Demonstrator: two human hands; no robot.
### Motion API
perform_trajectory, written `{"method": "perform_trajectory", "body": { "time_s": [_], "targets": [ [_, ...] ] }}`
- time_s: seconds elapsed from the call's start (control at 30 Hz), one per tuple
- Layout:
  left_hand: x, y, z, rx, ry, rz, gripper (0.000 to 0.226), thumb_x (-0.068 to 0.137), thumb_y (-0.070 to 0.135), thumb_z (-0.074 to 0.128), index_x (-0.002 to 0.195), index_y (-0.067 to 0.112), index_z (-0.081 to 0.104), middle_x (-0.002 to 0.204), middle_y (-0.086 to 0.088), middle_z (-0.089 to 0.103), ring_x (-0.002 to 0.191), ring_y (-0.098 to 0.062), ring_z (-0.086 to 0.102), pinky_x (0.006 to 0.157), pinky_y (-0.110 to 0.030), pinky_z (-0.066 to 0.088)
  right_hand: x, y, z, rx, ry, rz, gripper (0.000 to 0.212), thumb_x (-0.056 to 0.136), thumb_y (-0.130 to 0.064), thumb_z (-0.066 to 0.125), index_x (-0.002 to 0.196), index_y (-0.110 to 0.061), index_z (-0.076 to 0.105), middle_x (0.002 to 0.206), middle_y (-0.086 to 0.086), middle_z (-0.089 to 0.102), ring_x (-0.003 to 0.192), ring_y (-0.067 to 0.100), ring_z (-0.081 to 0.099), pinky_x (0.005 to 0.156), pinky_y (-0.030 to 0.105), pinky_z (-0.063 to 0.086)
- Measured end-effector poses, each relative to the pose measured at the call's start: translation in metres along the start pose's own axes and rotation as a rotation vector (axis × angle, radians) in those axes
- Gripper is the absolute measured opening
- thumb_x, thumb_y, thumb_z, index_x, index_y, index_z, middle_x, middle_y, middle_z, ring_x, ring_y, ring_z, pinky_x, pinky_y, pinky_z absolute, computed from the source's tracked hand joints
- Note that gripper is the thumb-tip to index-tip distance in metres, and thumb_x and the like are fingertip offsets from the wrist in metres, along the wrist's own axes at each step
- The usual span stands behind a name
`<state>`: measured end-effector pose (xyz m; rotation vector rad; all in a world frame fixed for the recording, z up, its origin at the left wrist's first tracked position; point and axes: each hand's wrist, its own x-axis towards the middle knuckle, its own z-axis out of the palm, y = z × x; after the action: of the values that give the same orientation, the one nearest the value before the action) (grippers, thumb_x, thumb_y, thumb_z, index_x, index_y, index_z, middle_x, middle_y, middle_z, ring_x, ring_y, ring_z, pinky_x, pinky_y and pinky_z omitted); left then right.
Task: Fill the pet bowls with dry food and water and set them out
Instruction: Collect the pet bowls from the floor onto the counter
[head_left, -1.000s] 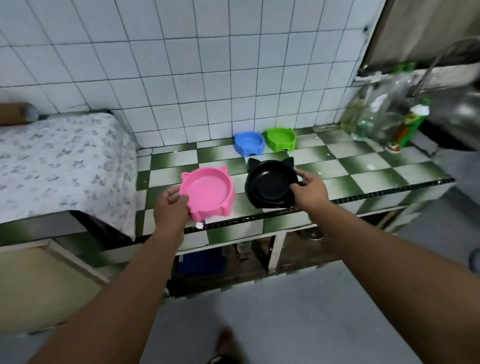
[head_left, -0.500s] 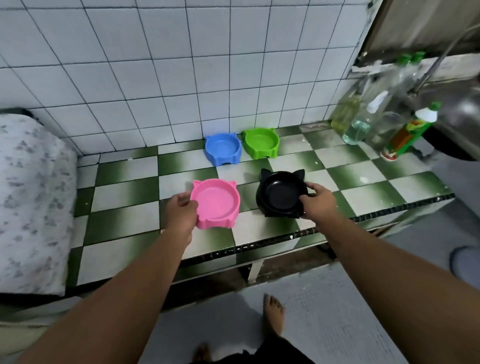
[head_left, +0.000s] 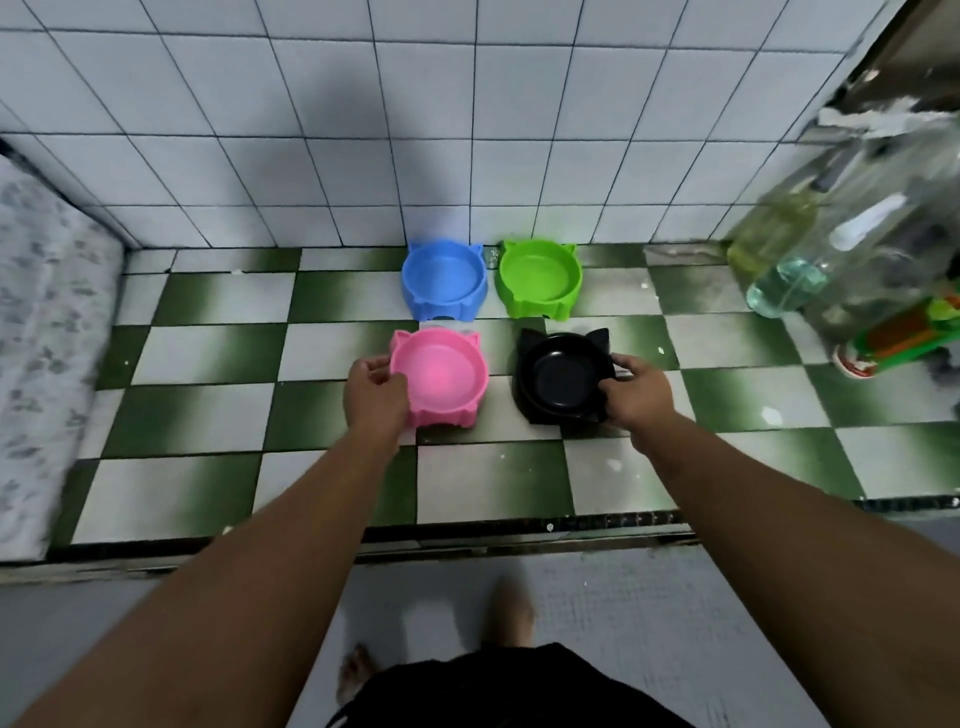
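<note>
Four empty cat-eared plastic pet bowls stand in a two-by-two block on the green-and-white checkered tile counter (head_left: 218, 343). The left hand (head_left: 374, 397) grips the pink plastic bowl (head_left: 444, 379) at its nine o'clock edge, the fingers (head_left: 375, 367) curled and pinching the rim with the thumb. The right hand (head_left: 638, 394) grips the black plastic bowl (head_left: 558, 376) at its three o'clock edge in the same way, thumb on the rim and fingers curled round the outer wall. So each bowl lies inward from its hand, and the two are near each other but apart. Whether their feet rest fully on the tiles I cannot tell.

The blue plastic bowl (head_left: 444, 280) sits at twelve o'clock of the pink one and the green plastic bowl (head_left: 538, 278) at twelve o'clock of the black one, all ears pointing at the tiled wall.

The bowls are round, so no long axis governs the grip. Filling has not begun, to judge by the bare insides. The clear bottles (head_left: 784, 283) stand at about two o'clock, well apart from the block, and the right hand is the nearer one for that reach.
</note>
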<state>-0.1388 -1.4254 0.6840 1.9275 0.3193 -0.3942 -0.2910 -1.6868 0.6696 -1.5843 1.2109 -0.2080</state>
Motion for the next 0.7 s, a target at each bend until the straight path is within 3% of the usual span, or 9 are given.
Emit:
{"method": "perform_trajectory", "body": {
  "time_s": [0.13,0.23,0.33,0.47,0.7],
  "targets": [
    [0.008,-0.005,0.005,0.130,0.071,0.081,0.013,0.096,0.019,0.063,0.109,0.017,0.059,0.107,-0.001,0.066,0.093,-0.023,0.066,0.065,-0.028,0.054,0.011,0.004,0.003,-0.080,0.008,-0.035,0.050,0.082,-0.005,0.057,0.129,-0.022,0.064,0.095,0.015,0.073,0.088,0.037,0.070,0.083,0.052,0.059],
    [0.012,-0.008,0.005,0.252,0.094,0.119,0.006,0.094,0.020,0.064,0.097,0.021,0.059,0.095,0.002,0.066,0.081,-0.020,0.066,0.056,-0.021,0.047,0.014,0.007,0.006,-0.114,-0.005,-0.050,0.053,0.081,-0.006,0.058,0.131,-0.025,0.063,0.094,0.009,0.073,0.087,0.035,0.071,0.083,0.051,0.059],
    [0.018,-0.004,0.005,0.336,0.103,0.138,0.001,0.091,0.021,0.064,0.091,0.022,0.064,0.092,0.000,0.071,0.079,-0.022,0.066,0.068,-0.030,0.051,0.017,0.005,0.007,-0.139,0.004,-0.056,0.053,0.080,-0.009,0.060,0.130,-0.026,0.064,0.090,0.004,0.073,0.085,0.033,0.071,0.083,0.050,0.060],
    [0.024,0.001,0.008,0.328,0.080,0.113,0.006,0.088,0.018,0.063,0.089,0.017,0.068,0.090,-0.003,0.073,0.078,-0.027,0.070,0.076,-0.044,0.063,0.019,0.005,0.010,-0.152,-0.004,-0.041,0.053,0.080,-0.014,0.062,0.132,-0.023,0.062,0.102,0.006,0.074,0.094,0.034,0.071,0.089,0.051,0.058],
    [0.028,0.003,0.012,0.265,0.056,0.075,0.015,0.089,0.017,0.068,0.079,0.026,0.062,0.090,-0.004,0.074,0.076,-0.028,0.073,0.073,-0.046,0.064,0.022,0.007,0.011,-0.138,0.080,-0.001,0.042,0.079,-0.017,0.070,0.120,-0.015,0.067,0.102,0.004,0.074,0.090,0.028,0.072,0.087,0.047,0.059]
  ]
}}
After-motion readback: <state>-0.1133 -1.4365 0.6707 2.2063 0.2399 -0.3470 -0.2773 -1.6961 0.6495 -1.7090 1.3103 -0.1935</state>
